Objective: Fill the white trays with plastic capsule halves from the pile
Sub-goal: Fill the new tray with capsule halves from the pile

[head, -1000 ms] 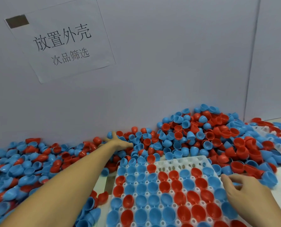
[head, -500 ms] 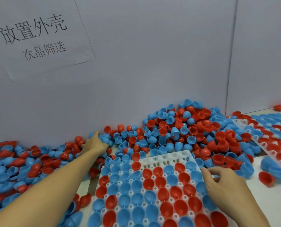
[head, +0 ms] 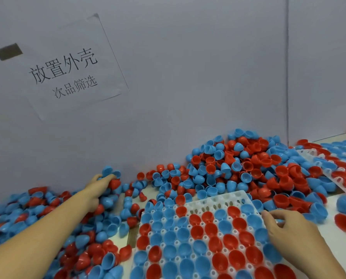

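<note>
Grey partition walls close off the far side of a white bench, with a paper sign point(head: 61, 67) of printed characters taped up at far left.

Head view: the pile point(head: 238, 170) of red and blue capsule halves banks against the wall, highest at far right and spreading low to the near left. A white tray point(head: 218, 202) lies near centre, most pockets filled; only its far row shows bare holes. The left hand point(head: 99, 188) reaches far into the low part of the pile by the wall, fingers curled among the halves around a red one and some blue ones. The right hand point(head: 289, 228) rests on the tray's right edge, fingers bent loosely; I cannot tell whether it pinches anything.

To do this well, I judge it best to gather only a few halves, bring them to the bare far row, seat each open side up, and keep the right hand steadying the tray.

The tray's near edge is cut off. A second tray point(head: 329, 164) at far right is partly out of view. What the left palm encloses is hidden.
</note>
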A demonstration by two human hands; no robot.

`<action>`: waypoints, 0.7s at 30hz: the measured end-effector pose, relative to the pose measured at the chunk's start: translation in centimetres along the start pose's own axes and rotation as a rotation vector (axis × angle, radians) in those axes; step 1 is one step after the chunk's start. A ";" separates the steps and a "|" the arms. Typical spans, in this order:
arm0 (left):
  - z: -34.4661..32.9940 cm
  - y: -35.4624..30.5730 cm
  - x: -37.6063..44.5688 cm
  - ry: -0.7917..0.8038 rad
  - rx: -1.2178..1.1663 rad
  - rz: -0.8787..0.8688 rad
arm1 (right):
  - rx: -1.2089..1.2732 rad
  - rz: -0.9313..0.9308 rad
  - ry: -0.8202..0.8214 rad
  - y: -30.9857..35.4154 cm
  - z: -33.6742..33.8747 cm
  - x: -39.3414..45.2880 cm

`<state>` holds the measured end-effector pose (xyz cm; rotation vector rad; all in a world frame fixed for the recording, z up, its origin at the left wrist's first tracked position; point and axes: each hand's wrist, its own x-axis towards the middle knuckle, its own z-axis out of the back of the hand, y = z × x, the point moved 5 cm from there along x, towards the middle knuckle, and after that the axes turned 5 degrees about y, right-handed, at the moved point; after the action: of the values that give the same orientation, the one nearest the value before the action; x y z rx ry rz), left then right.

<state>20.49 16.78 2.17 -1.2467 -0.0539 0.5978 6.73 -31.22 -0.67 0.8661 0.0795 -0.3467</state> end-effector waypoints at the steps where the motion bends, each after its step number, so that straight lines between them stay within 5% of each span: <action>1: 0.2 0.2 -0.3 0.031 -0.027 0.039 | 0.002 0.002 0.002 0.0 0.0 0.0; 9: 0.6 2.1 -2.8 0.116 -0.261 0.221 | 0.014 0.014 0.015 0.3 0.2 -0.3; 21: -0.1 1.1 -9.0 0.218 -0.880 0.109 | 0.046 -0.022 -0.035 0.4 0.2 -0.1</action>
<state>12.48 12.82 3.68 -2.1736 -0.0705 0.5398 6.70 -31.12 -0.20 0.9045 0.0485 -0.3855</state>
